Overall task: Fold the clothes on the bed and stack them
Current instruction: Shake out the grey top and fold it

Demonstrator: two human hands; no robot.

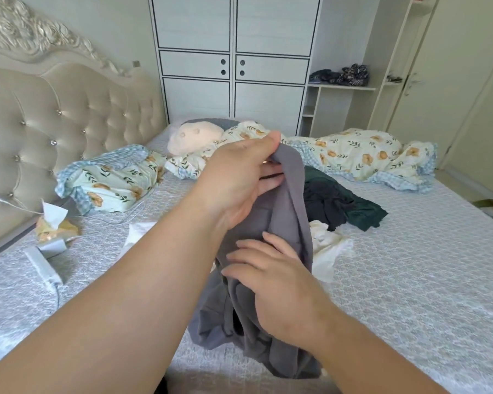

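Two hands hold one grey garment (292,194) above the bed (410,280), near its front edge. The left hand (239,180) grips the top fold, with the thumb on the far side and the fingers curled on the near side. The right hand (276,277) lies flat on the hanging cloth lower down, its fingers straight and a little spread. Just behind the garment, a dark green and black pile of clothes (342,203) lies on the mattress, and a white cloth (328,245) lies beside it. A floral quilt (362,155) is bunched along the far side. A floral pillow (111,177) lies near the padded headboard (54,115).
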